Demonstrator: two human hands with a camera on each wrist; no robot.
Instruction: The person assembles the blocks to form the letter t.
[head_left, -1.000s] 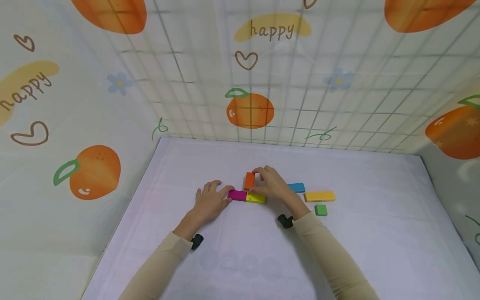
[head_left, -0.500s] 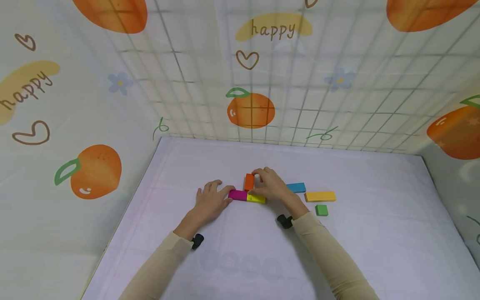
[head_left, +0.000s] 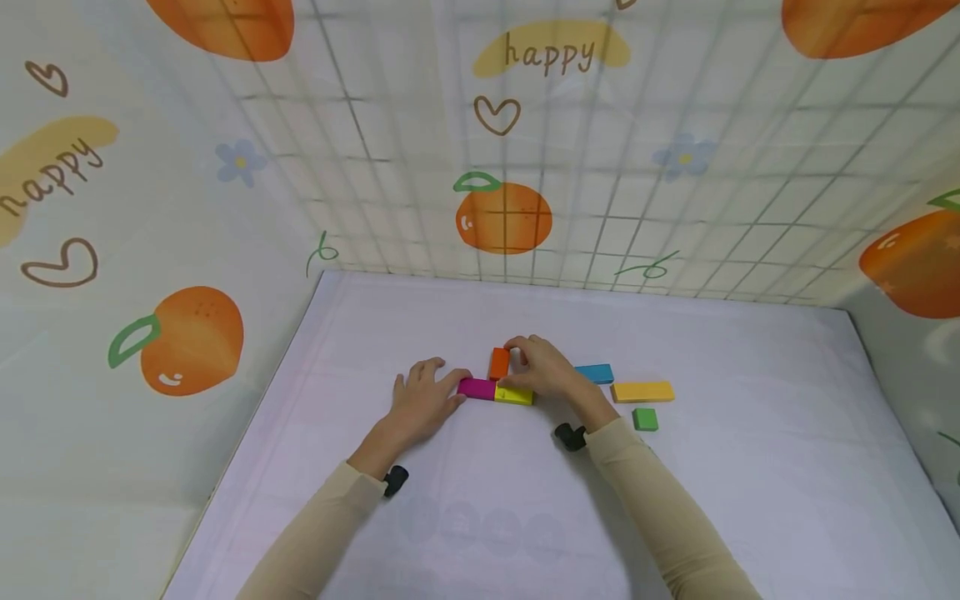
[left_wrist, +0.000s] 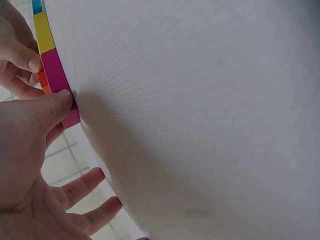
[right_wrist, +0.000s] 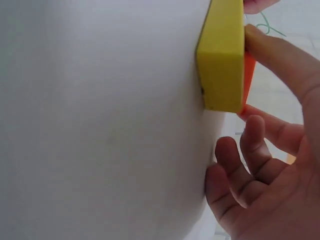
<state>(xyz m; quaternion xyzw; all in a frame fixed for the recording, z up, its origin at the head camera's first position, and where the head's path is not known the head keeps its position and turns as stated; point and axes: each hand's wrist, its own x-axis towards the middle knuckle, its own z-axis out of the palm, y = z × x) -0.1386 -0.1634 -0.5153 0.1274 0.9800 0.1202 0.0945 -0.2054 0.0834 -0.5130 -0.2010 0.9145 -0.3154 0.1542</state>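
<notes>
In the head view a magenta block and a yellow block lie end to end on the white table. Thumb and index finger of my left hand pinch the magenta block's left end; the left wrist view shows the thumb on its near side, other fingers spread on the surface. An orange block stands crosswise behind the row, its near end right at the seam. My right hand holds it between thumb and index finger. In the right wrist view the thumb reaches just behind the yellow block.
Right of my right hand lie a blue block, partly hidden by that hand, a longer amber block and a small green block. A patterned cloth wall rises behind the table. Each wrist carries a small black camera.
The orange block has come slightly nearer, closing the small gap to the row, with my right hand on it. My left hand stays on the magenta block.
</notes>
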